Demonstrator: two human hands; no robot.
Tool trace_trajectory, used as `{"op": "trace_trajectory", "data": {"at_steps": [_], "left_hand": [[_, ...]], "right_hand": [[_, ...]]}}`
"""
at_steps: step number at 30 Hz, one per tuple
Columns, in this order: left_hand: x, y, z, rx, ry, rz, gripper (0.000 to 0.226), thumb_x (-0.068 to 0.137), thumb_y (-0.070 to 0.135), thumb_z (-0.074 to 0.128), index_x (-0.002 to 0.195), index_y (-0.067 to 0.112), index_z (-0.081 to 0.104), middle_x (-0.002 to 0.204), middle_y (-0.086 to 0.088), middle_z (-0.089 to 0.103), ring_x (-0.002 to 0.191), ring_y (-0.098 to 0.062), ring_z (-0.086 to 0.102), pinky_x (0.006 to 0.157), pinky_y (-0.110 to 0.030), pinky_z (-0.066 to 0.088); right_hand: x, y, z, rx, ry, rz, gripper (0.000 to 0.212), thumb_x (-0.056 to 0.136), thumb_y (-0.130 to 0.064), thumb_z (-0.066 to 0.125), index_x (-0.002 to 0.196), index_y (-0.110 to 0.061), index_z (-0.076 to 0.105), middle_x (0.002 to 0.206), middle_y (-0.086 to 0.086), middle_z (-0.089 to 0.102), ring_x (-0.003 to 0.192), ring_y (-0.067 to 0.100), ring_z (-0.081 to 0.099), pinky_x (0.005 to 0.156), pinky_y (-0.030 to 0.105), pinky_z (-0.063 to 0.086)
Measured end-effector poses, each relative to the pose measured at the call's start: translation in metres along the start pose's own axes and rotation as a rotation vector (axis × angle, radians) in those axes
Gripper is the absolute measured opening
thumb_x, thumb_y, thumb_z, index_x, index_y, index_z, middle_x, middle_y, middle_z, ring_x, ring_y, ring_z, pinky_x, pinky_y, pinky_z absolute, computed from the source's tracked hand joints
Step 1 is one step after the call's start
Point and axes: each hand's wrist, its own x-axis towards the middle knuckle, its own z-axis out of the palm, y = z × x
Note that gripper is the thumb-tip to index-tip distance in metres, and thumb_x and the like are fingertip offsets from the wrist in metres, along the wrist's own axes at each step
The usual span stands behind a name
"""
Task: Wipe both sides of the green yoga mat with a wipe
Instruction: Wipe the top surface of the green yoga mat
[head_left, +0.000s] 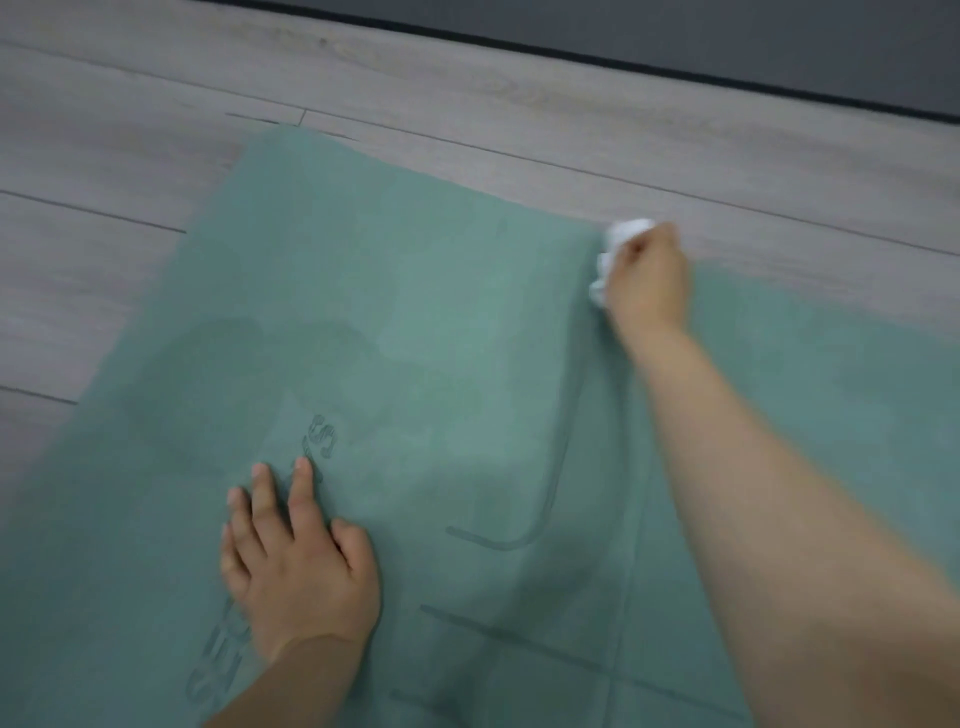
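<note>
Indoor room, possibly home or studio; exact kind cannot be told. Shown by: grey wood-look plank floor (467, 93), dark skirting strip (675, 57), yoga mat (415, 312) laid flat.

Bare green mat (441, 312) between the hands, open wood floor (156, 130) beyond, dark wall (727, 31) behind
</note>
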Motion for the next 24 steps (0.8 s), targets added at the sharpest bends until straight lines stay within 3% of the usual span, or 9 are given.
{"op": "trace_trajectory", "data": {"at_steps": [1, 4, 9, 12, 16, 19, 21, 24], "left_hand": [[0.0, 0.0, 0.0, 0.006, -0.01, -0.008, 0.069, 0.082, 0.035, 0.031, 0.147, 0.015, 0.041, 0.157, -0.019, 0.031, 0.145, -0.039, 0.022, 0.116, -0.054, 0.014], [0.001, -0.001, -0.001, 0.012, -0.031, -0.003, 0.069, 0.082, 0.034, 0.032, 0.147, 0.015, 0.041, 0.156, -0.019, 0.032, 0.145, -0.038, 0.022, 0.117, -0.053, 0.014], [0.002, -0.002, -0.001, 0.023, -0.048, 0.0, 0.068, 0.082, 0.032, 0.034, 0.146, 0.014, 0.042, 0.156, -0.02, 0.032, 0.145, -0.039, 0.023, 0.117, -0.053, 0.015], [0.004, -0.002, -0.006, -0.03, -0.067, 0.027, 0.069, 0.08, 0.037, 0.036, 0.145, 0.015, 0.045, 0.156, -0.017, 0.034, 0.145, -0.037, 0.024, 0.118, -0.051, 0.013], [0.004, -0.021, -0.024, -0.211, -0.172, 0.171, 0.067, 0.079, 0.041, 0.039, 0.142, 0.023, 0.049, 0.157, 0.001, 0.034, 0.148, -0.021, 0.02, 0.12, -0.034, 0.005], [0.032, -0.06, -0.045, -0.393, -0.35, 0.325, 0.064, 0.081, 0.036, 0.039, 0.142, 0.018, 0.05, 0.151, 0.011, 0.037, 0.144, -0.012, 0.03, 0.121, -0.035, 0.019], [0.062, -0.109, -0.057, -0.329, -0.382, 0.404, 0.062, 0.083, 0.037, 0.042, 0.141, 0.016, 0.051, 0.151, 0.008, 0.041, 0.142, -0.015, 0.035, 0.12, -0.037, 0.025], [0.096, -0.192, -0.071, -0.1, -0.217, 0.284, 0.072, 0.086, 0.045, 0.04, 0.146, 0.006, 0.042, 0.154, -0.01, 0.038, 0.142, -0.03, 0.035, 0.118, -0.043, 0.025]], "right_hand": [[-0.032, -0.018, 0.023, 0.045, -0.074, -0.084, 0.005, 0.095, -0.019, 0.047, 0.095, -0.02, 0.052, 0.082, 0.004, 0.062, 0.065, 0.02, 0.06, 0.046, 0.016, 0.045], [-0.129, -0.05, 0.085, -0.01, -0.231, -0.301, 0.01, 0.093, -0.019, 0.049, 0.09, -0.01, 0.054, 0.082, 0.013, 0.064, 0.073, 0.032, 0.058, 0.061, 0.035, 0.043], [-0.19, -0.043, 0.126, -0.191, -0.06, -0.472, 0.019, 0.086, -0.027, 0.042, 0.084, -0.015, 0.057, 0.075, 0.004, 0.061, 0.072, 0.028, 0.055, 0.064, 0.037, 0.039], [-0.184, -0.046, 0.128, -0.284, -0.042, -0.479, 0.023, 0.085, -0.027, 0.04, 0.085, -0.014, 0.059, 0.072, 0.005, 0.06, 0.07, 0.029, 0.056, 0.061, 0.036, 0.04], [-0.186, -0.048, 0.13, -0.34, -0.03, -0.489, 0.026, 0.084, -0.029, 0.036, 0.083, -0.014, 0.058, 0.073, 0.007, 0.061, 0.069, 0.029, 0.057, 0.061, 0.035, 0.04], [-0.184, -0.049, 0.129, -0.326, -0.092, -0.467, 0.031, 0.089, -0.03, 0.031, 0.089, -0.013, 0.057, 0.082, 0.008, 0.062, 0.078, 0.031, 0.056, 0.067, 0.038, 0.037], [-0.184, -0.049, 0.13, -0.344, -0.141, -0.446, 0.026, 0.094, -0.028, 0.034, 0.094, -0.013, 0.055, 0.089, 0.008, 0.062, 0.085, 0.031, 0.054, 0.072, 0.04, 0.034], [-0.183, -0.048, 0.131, -0.348, -0.112, -0.448, 0.019, 0.096, -0.026, 0.039, 0.094, -0.014, 0.054, 0.091, 0.008, 0.062, 0.086, 0.031, 0.053, 0.075, 0.039, 0.032]]}}
